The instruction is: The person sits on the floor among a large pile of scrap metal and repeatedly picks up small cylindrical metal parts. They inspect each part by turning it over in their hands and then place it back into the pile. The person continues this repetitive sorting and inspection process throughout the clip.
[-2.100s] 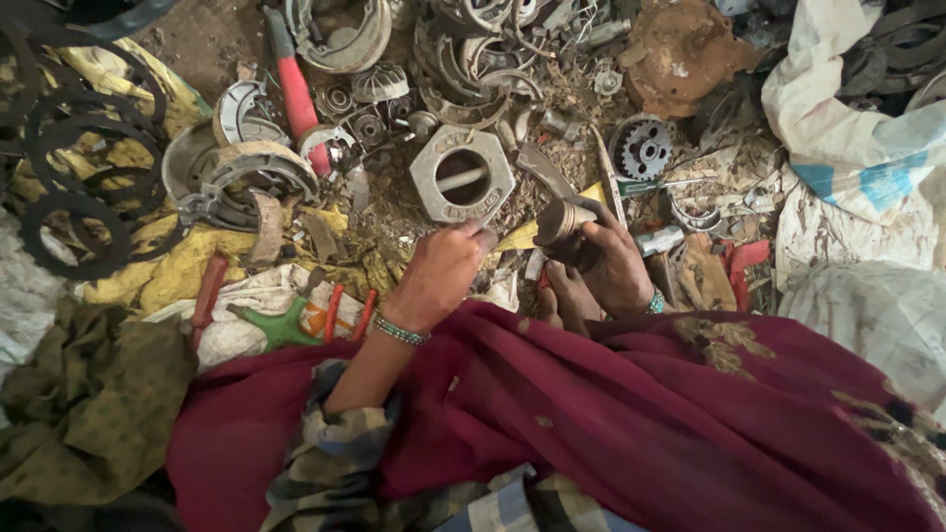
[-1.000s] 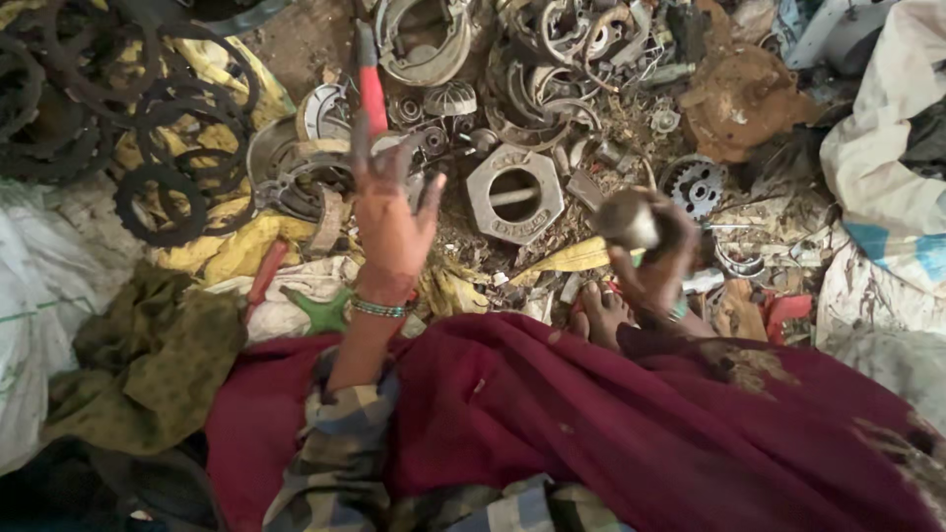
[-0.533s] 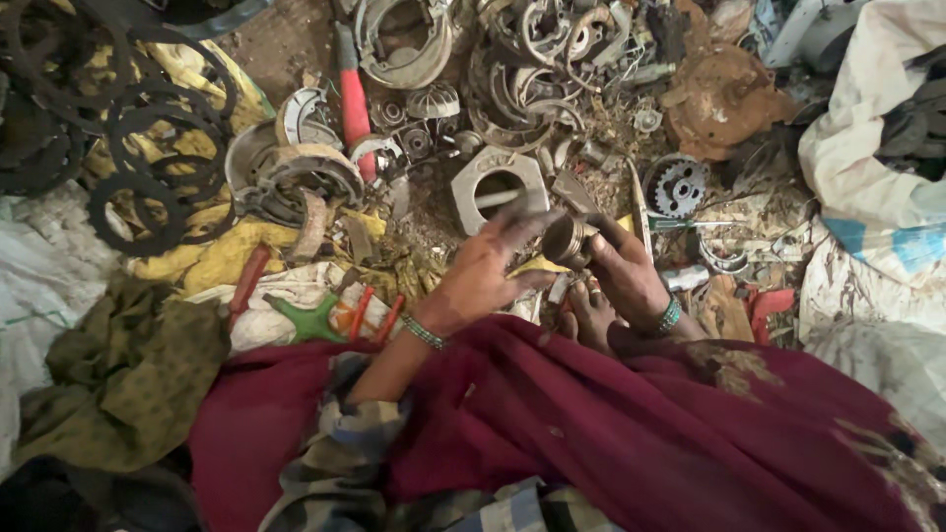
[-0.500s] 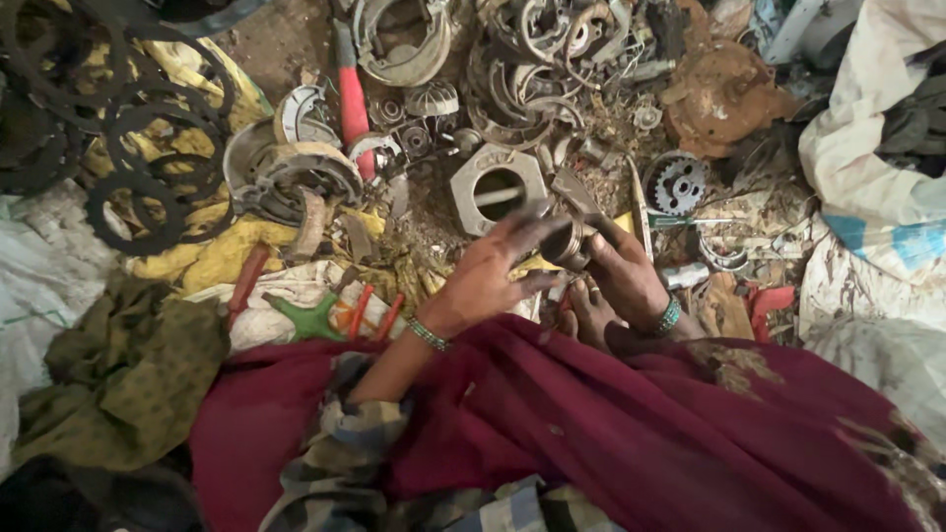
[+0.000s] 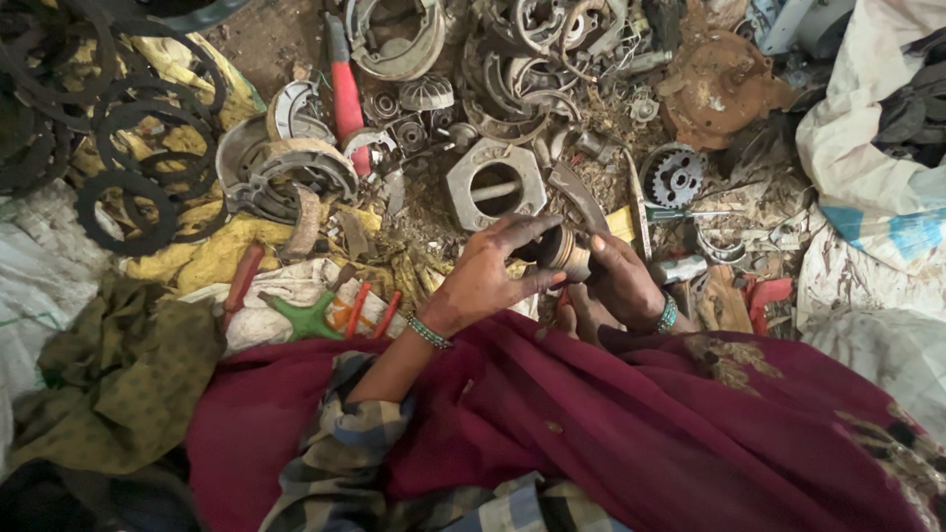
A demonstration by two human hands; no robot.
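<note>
we judge inspection under way: left hand (image 5: 488, 281) and right hand (image 5: 621, 281) both clasp small cylindrical metal part (image 5: 564, 251); fingers curled around it.

Left hand (image 5: 485, 278) back on cylinder (image 5: 564, 250)

Small round metal part (image 5: 564, 251) mostly covered by both hands; its shape unclear. Black rings (image 5: 118, 202) cut off at left edge. White sack (image 5: 867, 148) runs past right edge.
</note>
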